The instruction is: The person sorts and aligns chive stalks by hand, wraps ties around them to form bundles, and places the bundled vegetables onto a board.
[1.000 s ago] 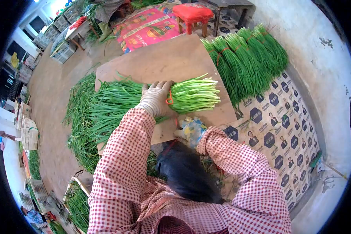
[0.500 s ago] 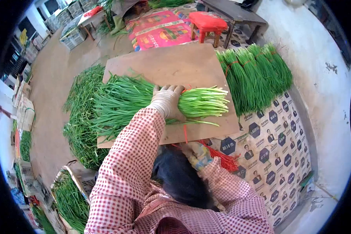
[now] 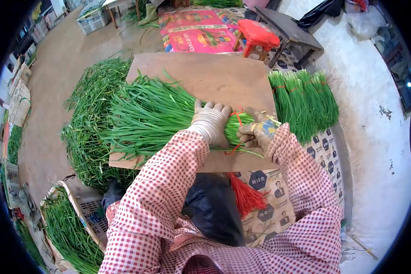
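Note:
A large bunch of long green stalks (image 3: 155,116) lies across a brown board (image 3: 205,73), leaves to the left and pale cut ends to the right. My gloved left hand (image 3: 211,122) presses on its middle, fingers spread over the stalks. At the pale end, my gloved right hand (image 3: 259,132) has its fingers curled round the stalks and partly hides them. Between the hands, a red tie (image 3: 236,114) crosses the top of the bunch, and a loose red end hangs at its near side.
Tied green bunches (image 3: 303,105) stand right of the board. Loose greens (image 3: 96,123) lie to its left. A filled basket (image 3: 77,205) is at lower left, red strings (image 3: 246,196) hang below the board, and a red stool (image 3: 258,36) stands behind.
My right hand has come up from below the board's near edge to the pale end of the bunch. My left hand stays on the stalks. The view has shifted, showing the red strings more fully.

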Motion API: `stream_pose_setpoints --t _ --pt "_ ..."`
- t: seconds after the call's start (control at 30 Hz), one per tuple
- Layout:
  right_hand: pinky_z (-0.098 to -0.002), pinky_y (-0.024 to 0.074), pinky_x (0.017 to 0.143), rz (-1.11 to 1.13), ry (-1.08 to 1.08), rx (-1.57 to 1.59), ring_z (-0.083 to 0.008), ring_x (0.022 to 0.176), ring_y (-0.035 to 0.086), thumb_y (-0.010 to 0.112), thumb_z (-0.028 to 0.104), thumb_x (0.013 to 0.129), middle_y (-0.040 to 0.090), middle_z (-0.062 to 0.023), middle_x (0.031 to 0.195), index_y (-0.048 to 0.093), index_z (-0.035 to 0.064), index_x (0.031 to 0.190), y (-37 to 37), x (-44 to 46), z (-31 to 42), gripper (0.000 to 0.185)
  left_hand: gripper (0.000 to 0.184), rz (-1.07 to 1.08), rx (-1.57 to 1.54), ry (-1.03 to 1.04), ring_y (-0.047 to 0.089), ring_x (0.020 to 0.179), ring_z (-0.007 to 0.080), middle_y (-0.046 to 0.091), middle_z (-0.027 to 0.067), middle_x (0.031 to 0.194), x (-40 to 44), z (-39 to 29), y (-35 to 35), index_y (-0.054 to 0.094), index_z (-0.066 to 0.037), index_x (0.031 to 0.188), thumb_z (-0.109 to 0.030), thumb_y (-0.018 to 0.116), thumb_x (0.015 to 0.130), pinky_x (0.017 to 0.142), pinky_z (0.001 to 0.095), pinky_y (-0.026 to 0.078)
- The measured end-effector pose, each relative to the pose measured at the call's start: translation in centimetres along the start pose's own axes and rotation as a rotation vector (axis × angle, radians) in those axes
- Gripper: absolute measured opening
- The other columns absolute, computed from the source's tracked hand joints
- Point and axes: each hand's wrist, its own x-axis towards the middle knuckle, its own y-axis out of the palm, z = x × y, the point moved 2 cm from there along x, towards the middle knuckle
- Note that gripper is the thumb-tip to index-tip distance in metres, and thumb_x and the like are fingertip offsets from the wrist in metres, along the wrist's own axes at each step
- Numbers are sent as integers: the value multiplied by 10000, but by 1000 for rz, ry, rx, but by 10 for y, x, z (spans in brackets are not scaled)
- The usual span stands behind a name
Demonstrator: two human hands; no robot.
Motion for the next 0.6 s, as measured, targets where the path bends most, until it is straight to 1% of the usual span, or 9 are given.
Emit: stream_pose_setpoints --t 0.17,0.2,0.23,0.3,0.33,0.43,0.5,0.57,0.6 --pt "-224 498 498 -132 111 -102 -110 605 581 651 80 810 638 -85 853 253 37 1436 -9 32 5 743 995 -14 -21 -4 389 1293 275 482 89 1325 -3 0 -3 421 -141 1321 -480 839 483 1086 576 200" --pt "-221 490 486 -37 175 -51 -104 594 571 644 71 812 619 -69 836 326 23 1369 -11 49 1 642 982 -11 -26 -4 391 1290 275 485 89 1319 -4 0 -3 423 -143 1318 -474 837 491 1086 578 200" --pt "-221 490 486 -40 178 -58 -104 594 571 644 71 812 619 -69 836 326 23 1369 -18 57 -7 642 982 -13 -34 -4 391 1290 275 485 89 1319 -5 0 -1 423 -143 1318 -474 837 491 1086 578 200" --pt "-220 487 487 -123 0 14 -103 592 567 642 43 809 602 -48 791 478 25 1201 -5 50 8 426 972 -44 -28 9 401 1280 273 490 88 1306 -5 1 -1 423 -141 1315 -478 833 501 1084 581 201" --pt "-220 484 487 -142 -21 -23 -114 595 572 654 25 807 604 -55 781 566 41 1027 -1 48 17 238 972 -46 -31 8 401 1280 273 490 88 1306 -5 1 0 423 -141 1315 -478 833 501 1084 581 201" --pt "-257 524 513 -70 -11 -67 -142 622 593 672 70 821 613 -83 799 563 32 1044 -10 70 15 252 979 -37 -21 16 404 1277 271 490 88 1307 -5 1 -2 418 -133 1319 -486 829 504 1084 575 204" --pt "-256 517 508 -85 -42 -81 -142 616 599 676 100 833 626 -90 806 602 46 964 -7 66 16 160 998 1 -6 4 408 1273 268 491 87 1304 -5 1 -3 409 -123 1327 -488 833 501 1086 570 206" --pt "-231 432 470 -1 -32 -53 -86 545 518 656 143 865 607 -15 750 608 100 942 -4 64 16 101 1005 5 -13 -1 404 1279 266 486 89 1314 -6 1 -4 408 -120 1329 -491 834 498 1086 570 205" --pt "-231 432 470 0 -31 -49 -86 545 518 656 143 865 607 -15 750 608 100 942 -3 63 18 101 1013 8 -16 -3 400 1285 263 481 91 1324 -6 0 -5 408 -116 1331 -494 836 494 1087 569 205"
